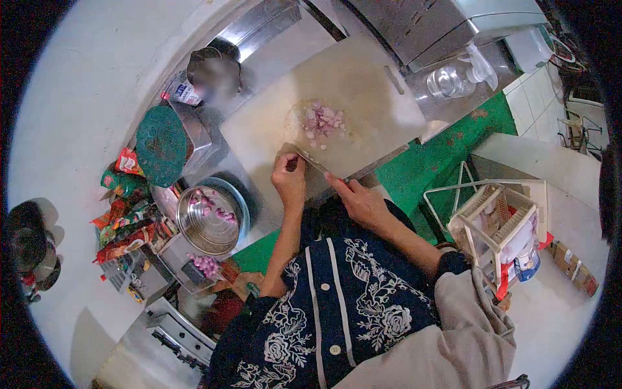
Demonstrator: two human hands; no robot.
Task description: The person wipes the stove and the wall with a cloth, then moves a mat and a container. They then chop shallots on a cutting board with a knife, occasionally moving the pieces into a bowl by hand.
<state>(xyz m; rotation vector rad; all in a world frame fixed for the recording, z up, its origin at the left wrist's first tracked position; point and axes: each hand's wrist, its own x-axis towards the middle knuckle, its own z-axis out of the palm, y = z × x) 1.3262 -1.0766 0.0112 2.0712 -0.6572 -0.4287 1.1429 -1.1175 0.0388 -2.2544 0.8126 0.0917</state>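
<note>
Sliced purple-pink shallots (322, 122) lie in a small heap on a large white cutting board (369, 78). At the board's near edge my right hand (359, 202) is closed around the handle of a knife (312, 161), whose blade points up and left. The blade's far end is beside my left hand (289, 175). Its fingers are curled together at the board's edge around a small dark reddish thing, too small to name. To the left, a metal bowl (188, 223) holds more pink shallots, with a blue basin (243, 207) partly under it.
Beyond the board's right corner stands a clear spray bottle (447, 81). A green round lid or cloth (161, 146) and colourful packets (126, 240) are at the left. A tray of shallots (204, 264) is below the bowl. A white rack (499, 214) stands at the right.
</note>
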